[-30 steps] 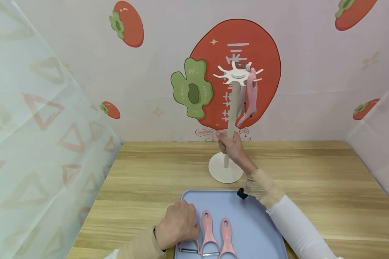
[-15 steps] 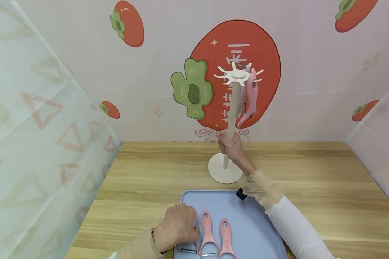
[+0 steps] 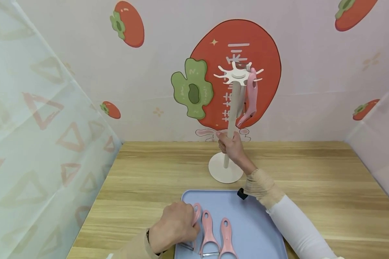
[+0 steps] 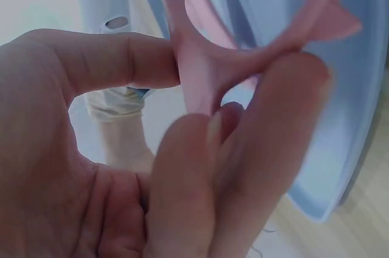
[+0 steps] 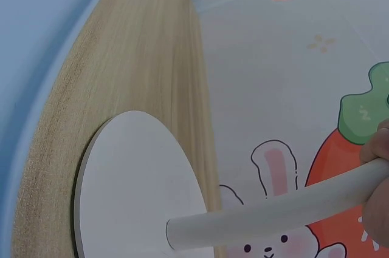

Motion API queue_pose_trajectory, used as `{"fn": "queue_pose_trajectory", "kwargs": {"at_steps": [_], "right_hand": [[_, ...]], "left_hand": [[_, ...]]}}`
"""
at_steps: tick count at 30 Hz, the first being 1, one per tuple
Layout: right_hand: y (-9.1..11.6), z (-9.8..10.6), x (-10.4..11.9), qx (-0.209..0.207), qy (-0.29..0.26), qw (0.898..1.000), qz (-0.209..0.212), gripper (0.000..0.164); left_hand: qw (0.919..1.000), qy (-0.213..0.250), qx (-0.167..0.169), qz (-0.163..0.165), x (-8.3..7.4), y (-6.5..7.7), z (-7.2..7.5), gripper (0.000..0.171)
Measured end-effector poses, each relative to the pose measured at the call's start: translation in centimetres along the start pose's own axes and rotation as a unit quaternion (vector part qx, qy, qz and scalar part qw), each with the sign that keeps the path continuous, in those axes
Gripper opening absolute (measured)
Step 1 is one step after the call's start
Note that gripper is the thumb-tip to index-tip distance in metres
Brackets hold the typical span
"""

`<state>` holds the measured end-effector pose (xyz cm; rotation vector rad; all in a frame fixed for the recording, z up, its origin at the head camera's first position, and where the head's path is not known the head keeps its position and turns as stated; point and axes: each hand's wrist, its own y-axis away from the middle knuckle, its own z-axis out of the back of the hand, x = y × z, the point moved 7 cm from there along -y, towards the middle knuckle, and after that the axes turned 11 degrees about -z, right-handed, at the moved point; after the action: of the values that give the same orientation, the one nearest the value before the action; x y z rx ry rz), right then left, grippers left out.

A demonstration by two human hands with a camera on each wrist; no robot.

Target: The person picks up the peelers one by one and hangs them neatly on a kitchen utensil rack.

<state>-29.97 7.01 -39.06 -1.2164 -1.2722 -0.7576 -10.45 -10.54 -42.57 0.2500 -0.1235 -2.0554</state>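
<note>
My left hand [image 3: 175, 225] pinches a pink peeler [image 4: 203, 67] between thumb and fingers at the tray's left side. In the left wrist view the thumb presses one side of its neck, below the curved fork. To the right, a second pink peeler [image 3: 208, 230] and a third pink peeler [image 3: 226, 235] lie handle-up on the tray. My right hand [image 3: 232, 146] grips the white post [image 5: 273, 215] of a stand with a round base [image 3: 225, 174]. From the stand's spoked top [image 3: 238, 75] hangs another pink peeler [image 3: 252, 95], with a grey utensil partly hidden behind the post.
The blue tray [image 3: 253, 226] lies on the wooden table [image 3: 149, 172] in front of the stand. A small black object [image 3: 242, 194] shows at the tray's far edge, beside my right wrist. A printed curtain [image 3: 159, 72] closes off the back and sides.
My left hand has shifted slightly left, and the peeler in it has tilted, with its handle end now showing above the fingers. My right hand stays on the post.
</note>
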Motion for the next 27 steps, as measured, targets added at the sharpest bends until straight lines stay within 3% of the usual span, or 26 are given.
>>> {"fn": "queue_pose_trajectory", "kwargs": {"at_steps": [8,16,23,27], "right_hand": [[0.0,0.1,-0.1,-0.002,0.0,1.0,-0.002,0.055],[0.1,0.0,-0.1,-0.005,-0.005,1.0,-0.006,0.054],[0.1,0.0,-0.1,-0.006,-0.004,1.0,-0.004,0.055],[0.1,0.0,-0.1,-0.004,-0.003,1.0,-0.005,0.057]], "left_hand": [[0.9934,0.067,-0.056,-0.075,-0.2,0.3,1.6,0.037],[0.9813,0.125,-0.039,-0.141,-0.3,-0.5,2.1,0.035],[0.964,0.2,-0.04,-0.171,-0.3,-1.2,2.5,0.014],[0.9594,0.215,-0.044,-0.178,-0.2,-1.4,2.9,0.011]]}}
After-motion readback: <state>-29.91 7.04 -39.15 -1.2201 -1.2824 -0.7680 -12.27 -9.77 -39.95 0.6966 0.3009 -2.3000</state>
